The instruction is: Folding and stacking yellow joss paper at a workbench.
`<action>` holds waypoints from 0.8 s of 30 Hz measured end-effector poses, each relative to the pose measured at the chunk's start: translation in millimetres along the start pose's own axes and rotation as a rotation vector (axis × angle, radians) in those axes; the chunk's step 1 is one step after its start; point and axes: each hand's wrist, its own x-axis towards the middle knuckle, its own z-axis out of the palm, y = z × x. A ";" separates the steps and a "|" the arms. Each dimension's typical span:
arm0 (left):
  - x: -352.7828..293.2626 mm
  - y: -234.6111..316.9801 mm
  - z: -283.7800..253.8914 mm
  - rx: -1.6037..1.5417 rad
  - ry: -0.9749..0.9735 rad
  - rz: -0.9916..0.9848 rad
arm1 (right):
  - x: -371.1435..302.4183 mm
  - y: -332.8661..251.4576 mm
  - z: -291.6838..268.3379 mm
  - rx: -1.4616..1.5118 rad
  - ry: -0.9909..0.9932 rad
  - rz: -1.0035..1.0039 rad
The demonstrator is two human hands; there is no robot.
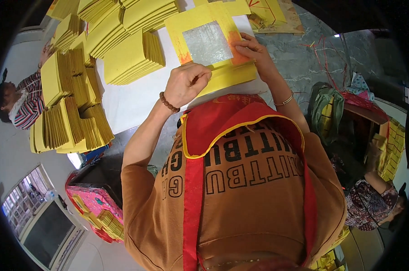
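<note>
A yellow sheet of paper [177, 34] with a silver square in its middle and orange patches at its sides lies on the white tabletop before me. Its near part looks folded into a band. My left hand [188, 83] is curled closed against the near left part of the sheet, a brown bead bracelet on its wrist. Whatever its fingers may hold is hidden. On the right edge, over an orange patch, rests my right hand [254, 52] with its fingers stretched out. A thin bangle circles that wrist.
Thick stacks of folded yellow paper [130, 58] cover the table's far and left parts. More yellow sheets [267, 16] lie at the far right. One person in stripes [28, 106] is beyond the left stacks; another in patterned clothing [369, 205] works at the right near yellow bundles [392, 149].
</note>
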 end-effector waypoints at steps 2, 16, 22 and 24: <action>0.2 -1.8 0.5 -0.057 -0.022 -0.123 | 0.2 -0.4 1.1 -0.003 0.006 0.005; 2.1 -12.5 1.3 -0.267 -0.016 -0.326 | -0.2 -3.6 -6.2 -0.063 -0.093 0.034; 5.4 -12.0 -10.0 -0.436 -0.056 -0.481 | -8.7 4.3 -6.1 -0.272 -0.154 -0.195; 4.4 -10.2 -19.0 -0.409 -0.106 -0.496 | -8.5 7.5 -4.4 -0.222 -0.133 -0.186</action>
